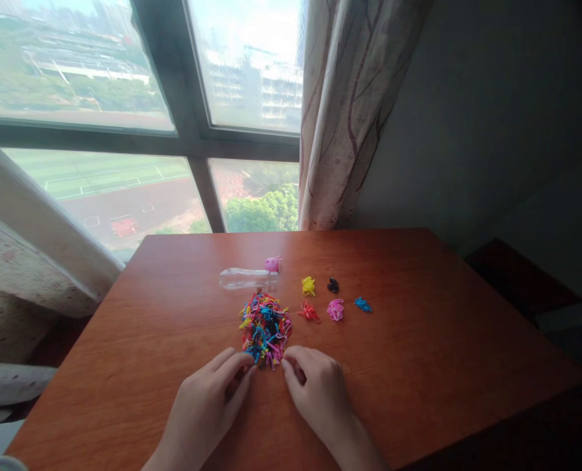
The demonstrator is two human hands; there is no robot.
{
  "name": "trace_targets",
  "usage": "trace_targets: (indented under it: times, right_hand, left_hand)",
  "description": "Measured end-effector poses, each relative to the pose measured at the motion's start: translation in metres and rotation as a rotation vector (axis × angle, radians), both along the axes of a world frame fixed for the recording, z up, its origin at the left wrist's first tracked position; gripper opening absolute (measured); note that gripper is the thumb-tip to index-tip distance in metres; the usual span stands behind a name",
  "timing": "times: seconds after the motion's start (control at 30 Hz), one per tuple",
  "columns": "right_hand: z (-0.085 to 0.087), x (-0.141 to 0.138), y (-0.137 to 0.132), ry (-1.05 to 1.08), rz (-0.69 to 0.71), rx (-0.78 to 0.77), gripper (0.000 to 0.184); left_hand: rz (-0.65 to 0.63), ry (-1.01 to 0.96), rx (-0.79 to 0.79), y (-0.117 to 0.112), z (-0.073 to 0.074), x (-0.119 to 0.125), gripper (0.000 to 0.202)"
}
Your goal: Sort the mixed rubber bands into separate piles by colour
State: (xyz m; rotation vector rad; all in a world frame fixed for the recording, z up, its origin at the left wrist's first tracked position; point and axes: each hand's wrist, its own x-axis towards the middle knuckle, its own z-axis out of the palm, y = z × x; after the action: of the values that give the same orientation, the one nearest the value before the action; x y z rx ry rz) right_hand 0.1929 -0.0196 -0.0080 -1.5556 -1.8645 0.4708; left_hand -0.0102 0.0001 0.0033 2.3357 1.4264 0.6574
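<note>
- A pile (265, 327) of mixed coloured bands lies on the table (442, 327), towards its near half.
- The left hand (205, 409) rests on the table at the pile's near left edge. Its fingers are bent and close together, with the tips at the outermost bands. I cannot tell whether it pinches a band.
- The right hand (317, 392) rests at the pile's near right edge, knuckles up and fingers curled narrow. The thumb tip touches the pile's rim. I cannot tell whether it grips anything.
- The two hands are near each other, and the pile's near tip lies between their fingertips.
- Right of the pile are small sorted heaps: red (309, 312) just beside it, then pink (335, 309), then blue (363, 304).
- Beyond and to the right of the pile are yellow (309, 286) and, further right, black (332, 284).
- Just behind the pile a clear bottle (244, 278) lies on its side, with its pink cap (272, 263) pointing right.
- Far behind the pile are a window (173, 98) and a curtain (349, 111).
</note>
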Motion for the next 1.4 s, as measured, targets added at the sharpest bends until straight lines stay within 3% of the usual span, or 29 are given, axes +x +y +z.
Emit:
trace_targets:
  times: [0.27,0.53,0.67,0.87,0.97,1.4]
  right_hand:
    - [0.001,0.002,-0.004,0.036,0.181,0.043,0.02]
    - [0.002,0.001,-0.004,0.053,0.143,0.054,0.017]
    - [0.001,0.03,0.003,0.094,0.009,0.058,0.019]
    - [-0.005,0.125,0.026,-0.031,-0.395,0.098,0.027]
    - [-0.007,0.156,0.036,-0.133,-0.495,0.098,0.032]
    - [-0.011,0.156,0.047,-0.222,-0.471,0.143,0.037]
  left_hand:
    - [-0.112,-0.138,-0.055,-0.002,0.003,0.009,0.019]
    - [-0.106,-0.132,-0.038,0.0,0.002,0.009,0.02]
    - [-0.087,-0.107,-0.023,-0.001,0.0,0.007,0.02]
    - [-0.158,0.005,-0.048,-0.002,0.002,0.009,0.022]
    - [-0.167,0.052,-0.056,-0.002,0.002,0.01,0.023]
    - [-0.175,0.081,-0.122,-0.003,0.002,0.011,0.024]
